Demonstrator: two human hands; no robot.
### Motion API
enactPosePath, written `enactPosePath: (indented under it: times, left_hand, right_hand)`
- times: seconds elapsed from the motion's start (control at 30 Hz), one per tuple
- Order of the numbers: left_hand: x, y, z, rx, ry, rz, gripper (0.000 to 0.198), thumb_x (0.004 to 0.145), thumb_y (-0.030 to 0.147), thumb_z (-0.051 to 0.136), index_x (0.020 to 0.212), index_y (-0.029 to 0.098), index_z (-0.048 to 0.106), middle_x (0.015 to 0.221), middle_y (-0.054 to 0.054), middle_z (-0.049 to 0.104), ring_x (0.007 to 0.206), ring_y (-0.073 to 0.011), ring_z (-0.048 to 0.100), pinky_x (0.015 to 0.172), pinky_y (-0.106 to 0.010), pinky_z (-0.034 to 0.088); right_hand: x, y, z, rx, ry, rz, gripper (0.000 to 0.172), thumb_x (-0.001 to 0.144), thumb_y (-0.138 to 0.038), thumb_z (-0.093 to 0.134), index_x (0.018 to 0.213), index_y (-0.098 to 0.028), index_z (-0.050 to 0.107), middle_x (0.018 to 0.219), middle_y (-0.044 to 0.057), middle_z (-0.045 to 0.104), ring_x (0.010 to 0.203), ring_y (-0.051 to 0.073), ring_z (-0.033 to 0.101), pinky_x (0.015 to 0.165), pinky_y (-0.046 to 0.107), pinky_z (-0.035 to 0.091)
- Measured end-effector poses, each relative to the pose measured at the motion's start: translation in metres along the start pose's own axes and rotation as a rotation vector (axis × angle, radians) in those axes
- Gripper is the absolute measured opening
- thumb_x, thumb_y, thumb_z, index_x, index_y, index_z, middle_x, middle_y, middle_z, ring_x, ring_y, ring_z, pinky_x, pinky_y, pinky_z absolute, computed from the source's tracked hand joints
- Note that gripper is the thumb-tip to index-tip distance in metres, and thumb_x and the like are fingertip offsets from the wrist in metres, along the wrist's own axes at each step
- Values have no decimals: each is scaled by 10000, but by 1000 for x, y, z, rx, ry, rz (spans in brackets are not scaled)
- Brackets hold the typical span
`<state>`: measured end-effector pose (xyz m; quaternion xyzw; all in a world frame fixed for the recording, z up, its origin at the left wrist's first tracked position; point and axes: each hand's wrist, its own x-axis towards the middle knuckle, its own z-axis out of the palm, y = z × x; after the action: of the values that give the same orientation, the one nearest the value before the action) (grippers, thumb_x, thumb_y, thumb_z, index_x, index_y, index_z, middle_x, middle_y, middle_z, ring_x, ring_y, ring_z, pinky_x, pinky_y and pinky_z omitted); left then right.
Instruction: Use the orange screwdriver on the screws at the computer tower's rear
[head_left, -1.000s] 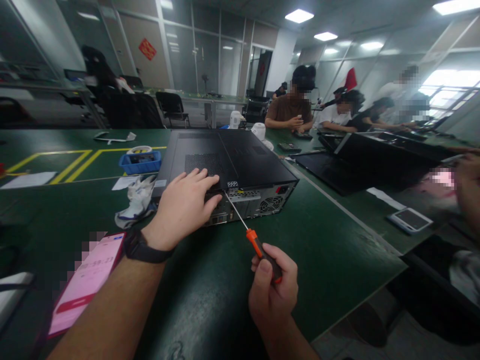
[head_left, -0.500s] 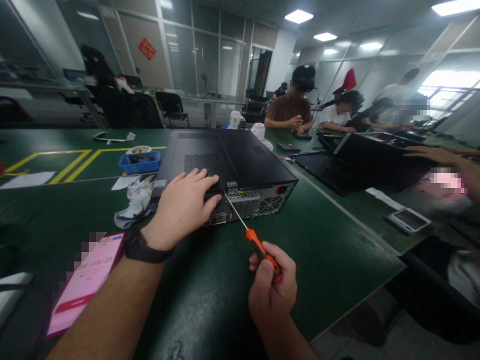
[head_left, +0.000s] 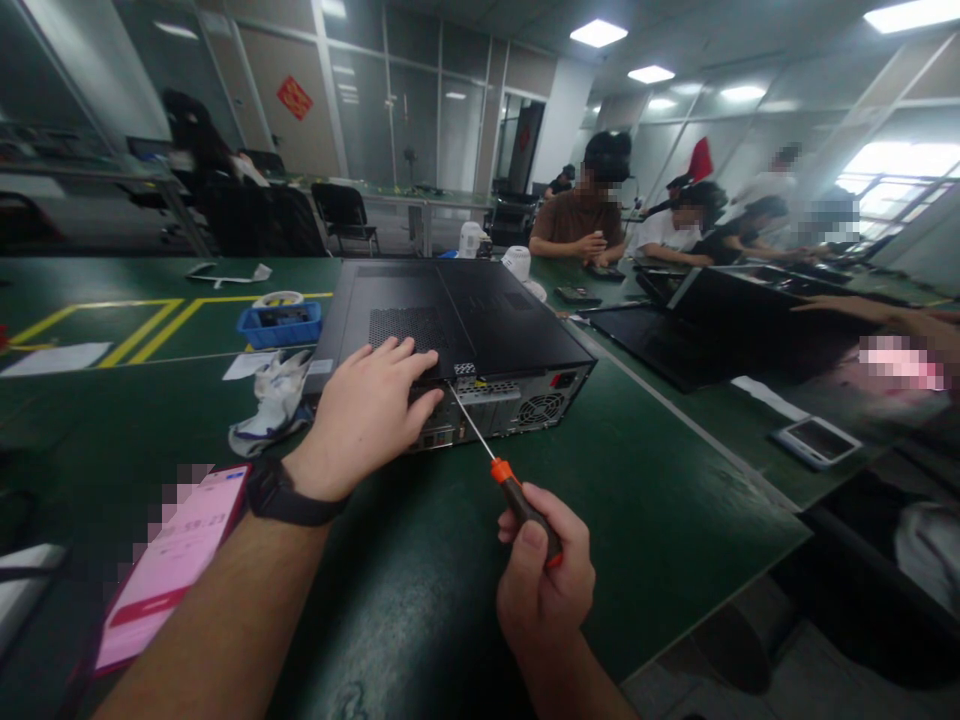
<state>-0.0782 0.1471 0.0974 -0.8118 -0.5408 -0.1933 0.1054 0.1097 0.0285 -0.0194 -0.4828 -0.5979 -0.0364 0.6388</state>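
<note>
A black desktop computer case [head_left: 495,310] lies on its side on the green table, its rear panel with fan grille and slots facing me. My left hand [head_left: 375,410], wearing a black wristband, rests open on the top panel near the rear edge, fingers spread. In my right hand [head_left: 547,570] is a screwdriver [head_left: 511,486] with an orange and dark handle, gripped by closed fingers. Its thin shaft slants up to the left, and the tip meets the upper rear edge of the case beside my left thumb. Whatever the tip touches is too small to make out.
Left of the case are a blue bin [head_left: 279,325], crumpled white gloves [head_left: 274,395] and a lit phone [head_left: 176,565]. To the right, a co-worker's hand [head_left: 855,308] is at another open case [head_left: 742,320]. A small white-framed device [head_left: 817,440] lies near the table's right edge.
The screwdriver handle has turned about its own axis, showing more dark and less orange. Its tip and my left hand have stayed in place. The co-worker's hand at right has shifted left.
</note>
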Motion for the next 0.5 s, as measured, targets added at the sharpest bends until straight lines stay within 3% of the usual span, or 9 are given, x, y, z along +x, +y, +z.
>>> enactPosePath:
  times: [0.1, 0.33, 0.5]
  left_hand:
    - [0, -1, 1, 7, -2, 1, 474, 1018, 380, 575, 1437, 188, 685, 1545, -165, 647, 1462, -368, 579, 1227, -538, 446]
    - [0, 0, 0, -4, -9, -10, 466, 1016, 389, 572, 1433, 215, 687, 1535, -138, 660, 1465, -354, 578, 1235, -536, 441]
    - [0, 1, 0, 1, -4, -11, 473, 1018, 385, 576, 1440, 200, 684, 1551, -155, 643, 1474, -359, 570, 1238, -533, 440]
  right_hand:
    - [-3, 2, 1, 61, -8, 54, 286, 1065, -271, 514, 1315, -197, 633, 865, 18, 724, 626, 136, 697, 557, 265, 604]
    - [-1, -1, 1, 63, 7, 8, 309, 1023, -236, 548, 1321, -192, 619, 999, 74, 715, 801, 188, 723, 708, 381, 656]
    - [-2, 1, 1, -6, 33, -24, 278, 1026, -228, 574, 1297, -208, 632, 999, 59, 740, 684, 150, 718, 604, 306, 636]
